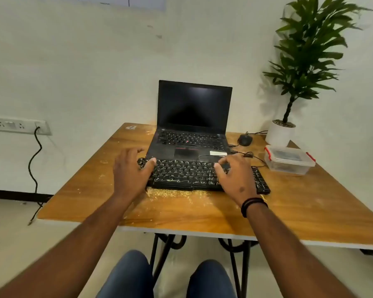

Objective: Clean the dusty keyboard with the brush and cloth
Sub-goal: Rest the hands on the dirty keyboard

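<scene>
A black external keyboard (202, 174), its keys speckled with pale yellowish dust, lies on a brown wooden table (299, 203), just in front of an open black laptop (192, 125) with a dark screen. The person's left hand (130, 171) is over the keyboard's left end, fingers spread and relaxed, thumb near its far left corner; whether it touches cannot be told. The right hand (237, 175) is over the right half of the keys, fingers loosely bent, holding nothing. A drift of yellowish dust (172, 193) lies on the table along the keyboard's near edge. To the right stand a clear plastic box with red clips (289, 160), a black mouse (245, 139) and a green plant in a white pot (280, 134).
</scene>
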`<state>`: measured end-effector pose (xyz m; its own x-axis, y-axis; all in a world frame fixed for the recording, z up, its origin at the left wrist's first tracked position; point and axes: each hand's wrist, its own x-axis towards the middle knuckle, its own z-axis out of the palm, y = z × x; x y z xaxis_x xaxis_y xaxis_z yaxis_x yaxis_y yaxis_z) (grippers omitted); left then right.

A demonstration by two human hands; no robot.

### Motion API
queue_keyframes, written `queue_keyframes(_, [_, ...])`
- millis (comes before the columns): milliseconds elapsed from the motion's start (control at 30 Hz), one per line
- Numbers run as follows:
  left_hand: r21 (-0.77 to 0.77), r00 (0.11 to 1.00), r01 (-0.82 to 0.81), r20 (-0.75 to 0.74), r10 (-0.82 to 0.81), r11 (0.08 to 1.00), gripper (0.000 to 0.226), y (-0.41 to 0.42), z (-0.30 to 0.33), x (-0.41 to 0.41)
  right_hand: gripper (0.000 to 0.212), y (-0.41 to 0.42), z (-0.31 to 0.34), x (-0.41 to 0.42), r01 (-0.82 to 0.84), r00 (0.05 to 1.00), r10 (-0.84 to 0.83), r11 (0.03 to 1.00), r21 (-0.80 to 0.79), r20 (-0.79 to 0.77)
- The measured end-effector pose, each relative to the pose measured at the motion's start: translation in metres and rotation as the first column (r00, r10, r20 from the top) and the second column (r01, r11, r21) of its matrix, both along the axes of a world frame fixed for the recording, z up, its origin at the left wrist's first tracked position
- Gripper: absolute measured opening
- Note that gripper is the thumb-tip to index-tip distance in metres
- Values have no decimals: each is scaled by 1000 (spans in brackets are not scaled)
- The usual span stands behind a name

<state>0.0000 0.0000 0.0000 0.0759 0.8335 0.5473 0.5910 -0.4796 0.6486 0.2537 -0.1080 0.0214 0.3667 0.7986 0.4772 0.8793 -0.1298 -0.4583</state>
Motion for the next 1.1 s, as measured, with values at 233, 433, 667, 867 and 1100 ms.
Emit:
queue_keyframes(233, [-110,983,-157,-117,144,981,33,14,-38,-16,35,3,-25,50,330,941,-330,944,-8,-73])
queue_keyframes(433, [-132,983,-166,-96,154,977,32,20,-39,-15,59,10,-46,64,450,890,-456,866,-218,25])
queue_keyframes(667, [-123,993,-113,-51,108,986,32,15,-37,-13,67,16,-49,64,483,867,-497,821,-306,37])
queue_keyframes(867, [-158,989,-144,-2,145,977,26,7,-28,-12,67,12,-40,65,430,879,-473,844,-319,-66])
queue_keyframes(1100, [-213,984,-159,50,173,964,30,3,-27,-23,67,-8,-36,65,369,896,-428,866,-337,-118])
